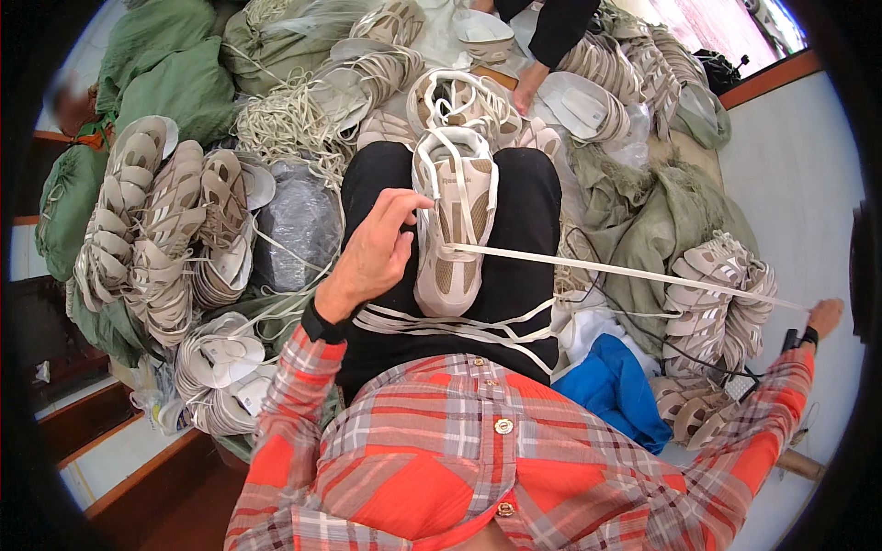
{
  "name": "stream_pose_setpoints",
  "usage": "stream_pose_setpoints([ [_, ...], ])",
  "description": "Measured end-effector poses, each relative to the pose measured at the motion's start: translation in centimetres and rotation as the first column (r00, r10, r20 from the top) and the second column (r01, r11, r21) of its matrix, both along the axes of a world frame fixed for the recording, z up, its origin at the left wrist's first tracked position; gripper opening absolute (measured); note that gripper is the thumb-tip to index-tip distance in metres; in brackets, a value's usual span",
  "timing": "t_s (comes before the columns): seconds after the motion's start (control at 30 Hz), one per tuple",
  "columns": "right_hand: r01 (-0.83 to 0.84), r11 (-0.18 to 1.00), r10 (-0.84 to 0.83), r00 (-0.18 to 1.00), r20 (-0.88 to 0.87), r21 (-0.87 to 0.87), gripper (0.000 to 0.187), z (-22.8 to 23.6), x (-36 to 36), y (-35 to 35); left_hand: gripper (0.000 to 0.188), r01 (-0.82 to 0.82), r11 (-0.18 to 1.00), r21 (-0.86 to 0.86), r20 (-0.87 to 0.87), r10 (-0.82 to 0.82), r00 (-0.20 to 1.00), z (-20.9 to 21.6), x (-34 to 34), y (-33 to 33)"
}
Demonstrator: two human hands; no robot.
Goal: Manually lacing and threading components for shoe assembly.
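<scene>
A beige and white sneaker upper (pixel 447 285) lies on my lap between my thighs, its rounded toe toward me. My left hand (pixel 372 253) is at its left edge, with curled fingers gripping the side by the eyelets. From near the toe end of the lacing, a flat off-white shoelace (pixel 597 264) runs taut to the far right. There my right hand (pixel 825 318) is closed on its end, the arm stretched out. More lace loops over the upper's opening. Several loose laces (pixel 441 323) lie across my thighs below the toe.
Stacked shoe uppers (pixel 170 220) stand at the left, more (pixel 707 298) at the right. A heap of laces (pixel 285 124) lies beyond my knees. Green sacks (pixel 175 83), a plastic-wrapped bundle (pixel 299 225) and a blue cloth (pixel 620 390) surround me. Another person's arm (pixel 542 64) shows at the top.
</scene>
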State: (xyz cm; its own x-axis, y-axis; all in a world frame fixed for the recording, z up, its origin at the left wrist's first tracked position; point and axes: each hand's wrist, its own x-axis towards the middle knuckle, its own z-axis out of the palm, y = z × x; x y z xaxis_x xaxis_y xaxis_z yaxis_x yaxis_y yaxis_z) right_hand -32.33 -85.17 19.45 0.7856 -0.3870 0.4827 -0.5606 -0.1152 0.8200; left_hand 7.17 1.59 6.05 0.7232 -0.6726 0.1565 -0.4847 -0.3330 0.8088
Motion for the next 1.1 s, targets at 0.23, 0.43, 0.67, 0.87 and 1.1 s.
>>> stream_pose_setpoints([
  [0.23,-0.147,0.986,0.125,0.966,-0.226,-0.084,0.023,7.7,-7.0,-5.5,0.035,0.187,0.968,0.169,0.601,-0.252,0.758,-3.5,3.1,-2.1],
  [0.43,-0.752,-0.389,-0.278,0.646,0.711,0.532,0.024,-22.9,22.7,29.3,0.014,0.256,0.812,0.525,0.66,-0.578,0.481,1.4,3.6,-5.7],
  [0.67,-0.637,-0.47,0.304,0.533,0.789,0.611,0.01,-17.6,31.3,63.7,0.013,0.319,0.645,0.694,0.294,-0.659,0.692,3.1,3.3,-2.1],
  [0.87,-0.563,-0.349,0.285,0.698,0.657,0.749,0.002,-17.4,28.9,65.2,0.007,0.033,0.627,0.778,0.04,-0.103,0.994,1.3,4.2,11.4],
  [1.1,-0.598,-0.376,0.263,0.664,0.7,0.708,0.006,-17.6,28.9,66.2,0.012,-0.012,0.981,0.194,0.061,0.0,0.998,1.8,-0.3,1.0],
])
